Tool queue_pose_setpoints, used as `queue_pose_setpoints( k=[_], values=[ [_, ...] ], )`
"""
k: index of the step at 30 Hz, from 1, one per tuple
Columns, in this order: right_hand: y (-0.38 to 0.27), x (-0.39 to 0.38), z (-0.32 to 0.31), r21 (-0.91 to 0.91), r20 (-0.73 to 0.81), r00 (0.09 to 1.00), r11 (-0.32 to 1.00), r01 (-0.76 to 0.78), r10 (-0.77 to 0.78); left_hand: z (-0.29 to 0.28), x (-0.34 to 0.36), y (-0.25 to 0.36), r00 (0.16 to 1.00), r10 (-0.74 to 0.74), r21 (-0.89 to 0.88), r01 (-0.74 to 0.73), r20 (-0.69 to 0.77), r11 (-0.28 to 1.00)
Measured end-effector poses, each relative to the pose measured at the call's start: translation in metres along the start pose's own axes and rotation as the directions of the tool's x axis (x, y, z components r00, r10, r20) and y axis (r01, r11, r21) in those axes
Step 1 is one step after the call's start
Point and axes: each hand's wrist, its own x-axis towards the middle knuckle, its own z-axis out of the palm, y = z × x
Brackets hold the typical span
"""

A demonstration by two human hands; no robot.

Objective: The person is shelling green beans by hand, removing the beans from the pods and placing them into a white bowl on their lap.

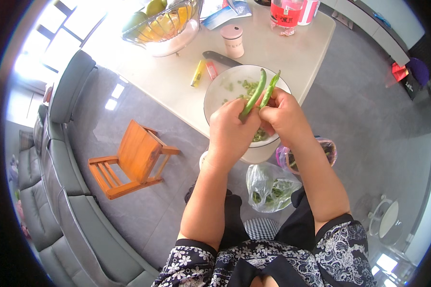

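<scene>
Above a white bowl (215, 88) near the table's front edge, both of my hands are closed and close together. My left hand (230, 128) pinches a long green bean (256, 92) that points up past the fingers. Between the fingers and thumb of my right hand (288, 117) is a second green bean (270, 90), which looks split along its length. The lower ends of both are hidden by my fingers. Short green bean pieces (259, 135) lie inside the bowl, partly covered by my hands.
Behind the bowl lie a dark-handled knife (220, 59), a yellow packet (198, 73) and a pink cup (232, 40). A wire fruit basket (163, 28) stands farther left. Below the table are a plastic bag of beans (272, 189), a lined bin (328, 148) and a wooden chair (141, 153).
</scene>
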Motion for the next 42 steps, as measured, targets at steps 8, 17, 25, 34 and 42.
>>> queue_pose_setpoints(
  k=[8,17,25,34,42],
  values=[
    [-0.003,0.002,-0.006,-0.132,0.002,1.0,0.991,0.031,-0.031,-0.003,0.007,-0.002,0.995,-0.092,-0.015,0.091,-0.036,0.996],
    [-0.017,-0.004,-0.005,-0.179,0.006,1.0,0.983,0.03,-0.029,-0.01,0.009,-0.013,0.978,-0.203,-0.294,0.206,0.04,0.933],
    [-0.006,-0.001,-0.005,-0.039,0.077,0.995,0.997,-0.06,0.063,-0.003,0.008,-0.017,0.993,-0.116,-0.36,0.114,0.015,0.926],
    [0.006,0.002,0.003,0.189,0.121,0.992,0.98,-0.062,0.039,0.0,0.007,-0.015,0.988,-0.154,-0.35,0.136,-0.022,0.927],
    [-0.006,0.0,0.001,0.217,0.018,0.999,0.975,-0.041,0.038,-0.01,0.012,0.0,0.933,-0.316,-0.57,0.355,0.171,0.741]
  ],
)
